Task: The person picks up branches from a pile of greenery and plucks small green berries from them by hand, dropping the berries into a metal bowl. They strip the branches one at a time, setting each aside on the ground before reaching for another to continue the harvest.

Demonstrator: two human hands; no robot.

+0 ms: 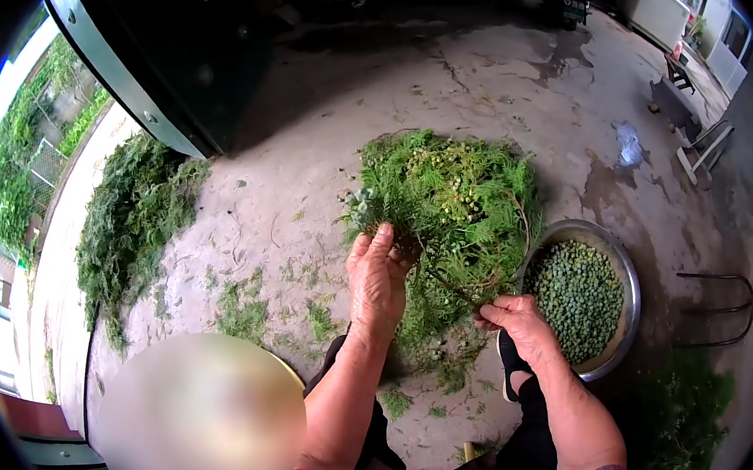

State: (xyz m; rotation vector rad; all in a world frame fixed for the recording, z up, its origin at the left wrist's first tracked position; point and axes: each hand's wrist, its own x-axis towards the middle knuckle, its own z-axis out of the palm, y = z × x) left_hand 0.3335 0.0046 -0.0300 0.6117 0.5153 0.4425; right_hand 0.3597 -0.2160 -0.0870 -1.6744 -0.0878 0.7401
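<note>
My left hand (376, 275) is closed around the leafy end of an evergreen branch (438, 276), with pale green seed cones (362, 208) just beyond the fingertips. Lower and to the right, my right hand (520, 323) pinches the woody stem of the same branch. Beneath both hands lies a heap of green cuttings (461, 174) with yellowish-green cones among the leaves. Close beside my right hand stands a round metal basin (630, 302), filled well up with small green cones (579, 298).
A darker pile of cuttings (129, 225) lies at the left by the doorway, and loose sprigs (242, 314) dot the concrete floor. A large blurred pale shape covers the lower left. At right are a metal-legged object (741, 306), a small stool (701, 153) and crumpled plastic (629, 145).
</note>
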